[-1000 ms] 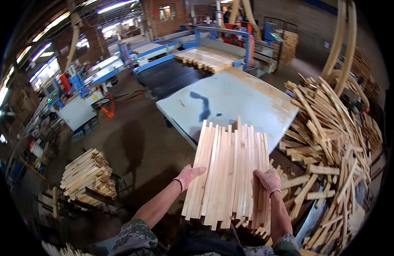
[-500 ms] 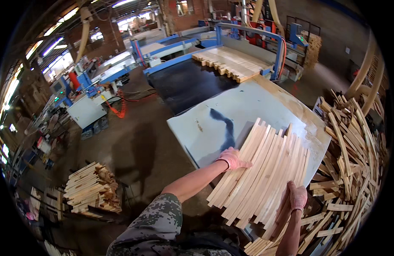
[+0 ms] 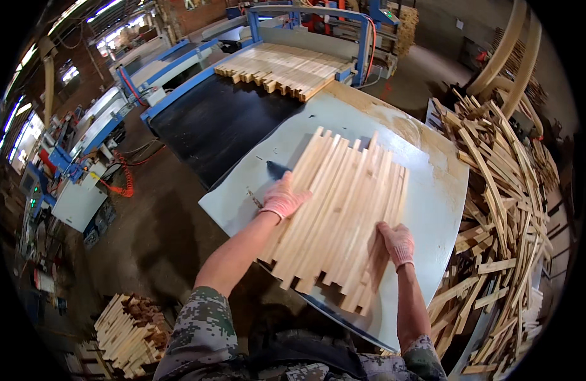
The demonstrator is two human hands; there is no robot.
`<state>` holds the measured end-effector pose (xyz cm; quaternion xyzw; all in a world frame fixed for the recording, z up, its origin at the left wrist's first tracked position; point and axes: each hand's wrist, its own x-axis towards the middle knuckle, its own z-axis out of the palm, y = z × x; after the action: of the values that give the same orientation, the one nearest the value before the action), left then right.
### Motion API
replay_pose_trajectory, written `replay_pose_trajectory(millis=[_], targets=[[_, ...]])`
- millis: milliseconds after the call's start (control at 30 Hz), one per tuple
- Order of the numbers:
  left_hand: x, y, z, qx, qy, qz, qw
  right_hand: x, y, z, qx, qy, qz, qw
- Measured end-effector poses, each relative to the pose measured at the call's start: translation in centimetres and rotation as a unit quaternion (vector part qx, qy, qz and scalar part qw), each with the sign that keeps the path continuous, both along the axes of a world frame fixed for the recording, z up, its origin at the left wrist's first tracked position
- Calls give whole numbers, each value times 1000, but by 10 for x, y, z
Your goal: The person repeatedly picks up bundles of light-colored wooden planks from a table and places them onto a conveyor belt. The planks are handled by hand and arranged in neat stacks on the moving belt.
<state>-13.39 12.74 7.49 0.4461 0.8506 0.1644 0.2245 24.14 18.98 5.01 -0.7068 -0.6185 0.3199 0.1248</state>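
A batch of narrow wooden strips [image 3: 334,209] lies side by side on a pale sheet-topped table [image 3: 426,254], their ends uneven and some jutting past the near edge. My left hand [image 3: 285,197], in a pink work glove, presses against the batch's left side with its thumb over the outer strips. Against the right side my gloved right hand [image 3: 396,243] is closed, its fingertips partly hidden by the wood. Between them the strips are squeezed together. Beyond the table, a dark conveyor belt [image 3: 229,124] carries another row of wooden strips [image 3: 283,66] beneath a blue machine frame [image 3: 312,9].
Offcuts and loose strips [image 3: 496,190] are heaped along the table's right side. At the lower left stands a stack of strips [image 3: 131,333]. A grey control cabinet [image 3: 80,206] with a coiled red hose [image 3: 124,181] is further left. Thick ducts [image 3: 512,57] rise at the far right.
Both hands and the batch of strips have moved forward, further onto the table. The view has shifted too. My hands stay at the batch's two sides.
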Motion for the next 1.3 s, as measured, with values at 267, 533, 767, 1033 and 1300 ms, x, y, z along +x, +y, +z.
replay_pose_trajectory(millis=[267, 533, 767, 1033, 1300], targets=[[-134, 9, 17, 1, 83, -93, 992, -144, -40, 32, -12, 85, -41, 995], [-166, 21, 6, 14, 92, -163, 982, -204, -62, 19, 37, -27, -160, 986], [-172, 16, -12, 112, 89, -183, 973, -215, -64, 33, 29, -31, -183, 982], [-176, 25, -18, 73, 29, -206, 975, -199, -72, 50, -39, 2, -189, 981], [-258, 31, -54, 147, -274, -297, 903, -215, -72, 57, 27, 56, -188, 980]])
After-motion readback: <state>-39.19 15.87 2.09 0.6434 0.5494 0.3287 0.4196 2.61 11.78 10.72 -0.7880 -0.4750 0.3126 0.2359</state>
